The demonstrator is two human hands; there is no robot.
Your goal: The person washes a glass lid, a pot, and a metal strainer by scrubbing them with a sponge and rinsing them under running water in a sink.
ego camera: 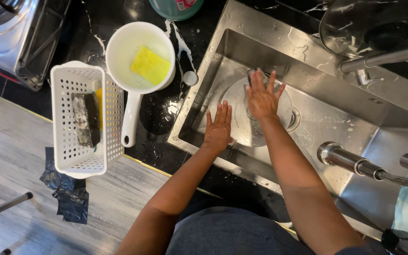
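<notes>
I see the steel sink (336, 137) filling the right of my view, wet and flecked with suds. Inside it, at about 12 o'clock from my body, a round glass lid (242, 120) lies flat on the basin floor. My right hand (262, 97) rests open on the lid, fingers spread and pointing to 12. My left hand (218, 127) lies open too, flat against the lid's 9 o'clock edge. The faucet (355, 163) juts in at 3 o'clock. At 9 o'clock of the sink, on the black counter (161, 113), stands a white basket (82, 118) holding a dark sponge (86, 118). At 11 o'clock sits a white ladle-pot (138, 61) with a yellow sponge (150, 64) inside. At 12 o'clock, a teal bottle (175, 7) with a pink label is cut off by the frame.
</notes>
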